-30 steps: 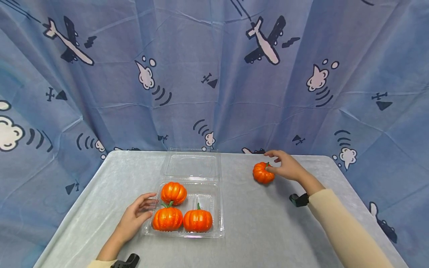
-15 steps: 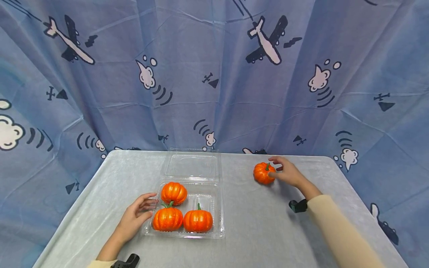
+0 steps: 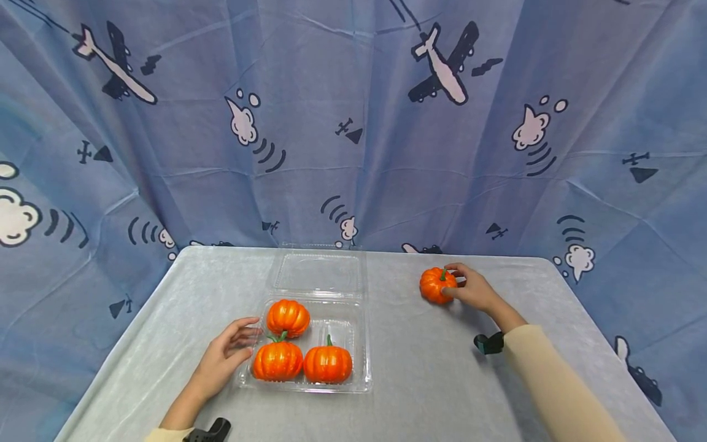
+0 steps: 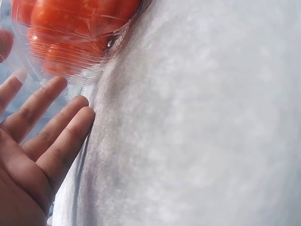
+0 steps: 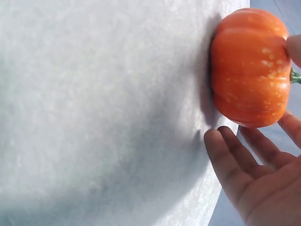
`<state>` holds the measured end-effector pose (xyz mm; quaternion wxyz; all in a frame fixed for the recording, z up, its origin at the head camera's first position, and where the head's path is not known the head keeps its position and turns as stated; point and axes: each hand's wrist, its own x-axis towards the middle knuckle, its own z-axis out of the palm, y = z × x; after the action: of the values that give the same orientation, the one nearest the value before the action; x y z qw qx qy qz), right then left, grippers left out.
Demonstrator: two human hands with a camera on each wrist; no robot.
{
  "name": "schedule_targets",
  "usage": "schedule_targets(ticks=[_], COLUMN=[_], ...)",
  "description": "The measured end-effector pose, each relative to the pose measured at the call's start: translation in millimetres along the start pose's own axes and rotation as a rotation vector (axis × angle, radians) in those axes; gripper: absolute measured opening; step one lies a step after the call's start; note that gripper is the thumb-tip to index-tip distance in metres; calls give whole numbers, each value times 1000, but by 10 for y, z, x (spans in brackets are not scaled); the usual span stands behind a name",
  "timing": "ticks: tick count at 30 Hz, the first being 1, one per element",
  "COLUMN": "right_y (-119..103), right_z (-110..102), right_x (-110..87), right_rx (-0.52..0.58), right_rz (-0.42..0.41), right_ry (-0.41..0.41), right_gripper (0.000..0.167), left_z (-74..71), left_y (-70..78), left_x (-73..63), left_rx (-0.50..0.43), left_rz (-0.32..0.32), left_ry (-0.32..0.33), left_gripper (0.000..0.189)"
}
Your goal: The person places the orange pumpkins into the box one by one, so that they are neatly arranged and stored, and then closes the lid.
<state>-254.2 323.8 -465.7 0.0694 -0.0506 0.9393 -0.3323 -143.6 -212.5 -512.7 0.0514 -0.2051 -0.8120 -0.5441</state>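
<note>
A small orange pumpkin (image 3: 433,285) with a green stem sits on the table's right side. My right hand (image 3: 469,290) is at its right edge. In the right wrist view, the thumb touches the pumpkin (image 5: 249,70), while the other fingers lie loosely extended close beside it. Left of centre, a clear plastic clamshell box (image 3: 360,344) lies unfolded with three pumpkins inside: one at the back (image 3: 288,318), one front left (image 3: 278,361) and one front right (image 3: 328,364). My left hand (image 3: 220,359) rests by the box's left wall, its fingers spread and relaxed.
The box's clear lid (image 3: 317,273) lies flat behind its base. A pale grey cloth covers the table (image 3: 420,380). Beyond the back edge hangs a blue curtain (image 3: 309,123) printed with planes.
My right hand has lowered and closed in on the lone pumpkin, bringing the thumb against it. The left hand and the boxed pumpkins stay put; the head view has shifted slightly.
</note>
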Motion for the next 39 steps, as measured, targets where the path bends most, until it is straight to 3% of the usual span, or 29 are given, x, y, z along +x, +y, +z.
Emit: schedule_targets(ticks=[9,21,39], right_y=[17,1,-183], right_z=[23,52,36], right_x=[13,-23,-144], right_rx=[23,76,75], right_rz=[32,1,-139], right_ry=[-9,35,88], right_gripper=[66,63,61], left_z=[-2,3,8], left_y=[-10,-12,-2], left_x=[3,3,0], left_rx=[-2,-15,-2], left_rz=[-1,0,-3], left_ry=[-3,-3,-2], left_gripper=[51,50,50])
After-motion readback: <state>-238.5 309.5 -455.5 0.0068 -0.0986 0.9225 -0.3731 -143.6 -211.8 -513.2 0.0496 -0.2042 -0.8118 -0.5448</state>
